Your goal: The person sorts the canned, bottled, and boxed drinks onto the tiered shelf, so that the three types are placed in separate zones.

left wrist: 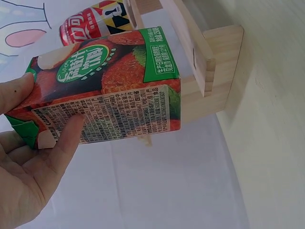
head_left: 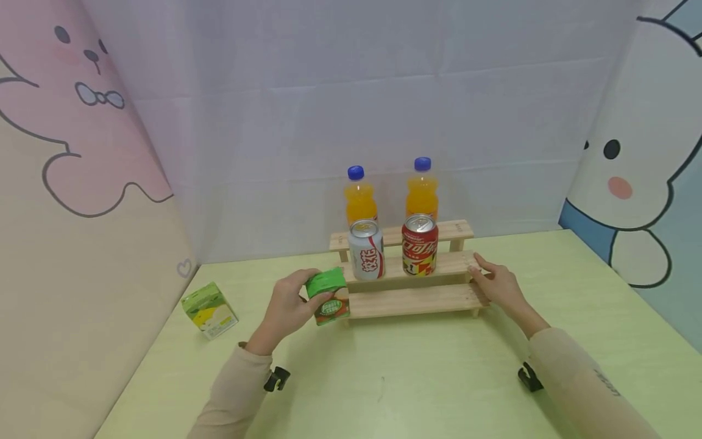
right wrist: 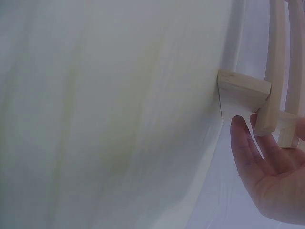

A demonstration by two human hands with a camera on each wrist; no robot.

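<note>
My left hand (head_left: 287,305) grips a green-topped juice carton (head_left: 332,299) with red fruit printed on it. It is held up at the left end of a three-tier wooden rack (head_left: 414,299), near the lowest shelf; in the left wrist view the printed side of the carton (left wrist: 109,86) faces the camera. My right hand (head_left: 499,286) holds the right end of the rack, with its fingers at the shelf ends (right wrist: 268,119) in the right wrist view. A white can (head_left: 367,251) and a red can (head_left: 420,247) stand upright on the middle shelf.
Two orange drink bottles with blue caps, the left bottle (head_left: 360,198) and the right bottle (head_left: 421,190), stand on the top shelf behind the cans. A green-and-yellow carton (head_left: 210,310) sits on the pale green table (head_left: 395,384) at the left. A white cloth wall (head_left: 263,152) rises behind.
</note>
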